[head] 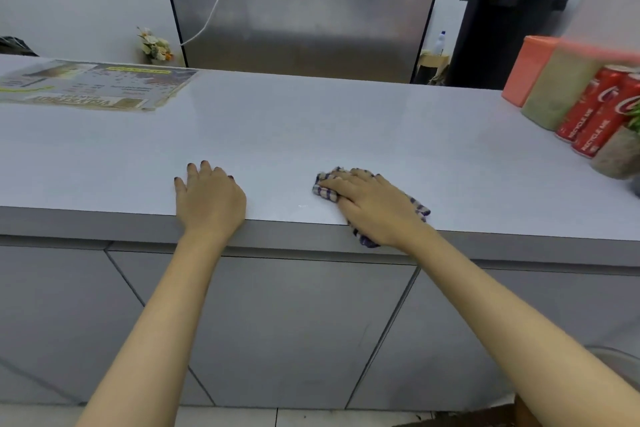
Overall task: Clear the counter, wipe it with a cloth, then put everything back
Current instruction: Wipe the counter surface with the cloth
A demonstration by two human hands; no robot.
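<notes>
Wiping step: right hand [375, 204] pressed flat on cloth [325, 189] at counter [311, 121] front edge; left hand [209, 196] spread, empty, bracing. Next, probably: sweeping toward cans [588, 114], then restoring items.

Both forearms are bare, and the fingernails look painted dark, perhaps purple.

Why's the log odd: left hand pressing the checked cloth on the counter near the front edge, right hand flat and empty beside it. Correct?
Hands are swapped. The head view shows the right hand pressing the checked cloth on the counter; the left hand lies flat and empty.
</notes>
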